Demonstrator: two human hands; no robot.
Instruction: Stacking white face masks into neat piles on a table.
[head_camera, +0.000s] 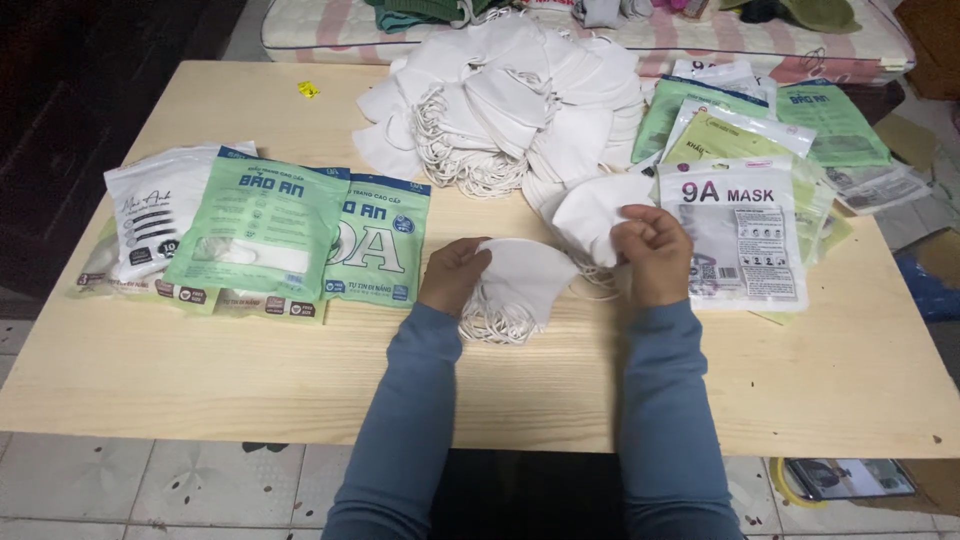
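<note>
On the pale wooden table, seen from the head camera, a big heap of white masks lies at the far middle, its ear loops spilling toward the hands. Left of the hands lie overlapping flat packets: a white one outermost, then two green ones with blue top corners. Right of the hands stands a stack of pouches, a white-and-clear pouch on top, pale green ones fanned behind it. A small yellow scrap sits near the far left edge. A mattress runs beyond the table.

The left hand has its grip pressed onto a small stack of masks between the hands. The right hand pinches a single mask just above it. Nothing blocks the hands.
</note>
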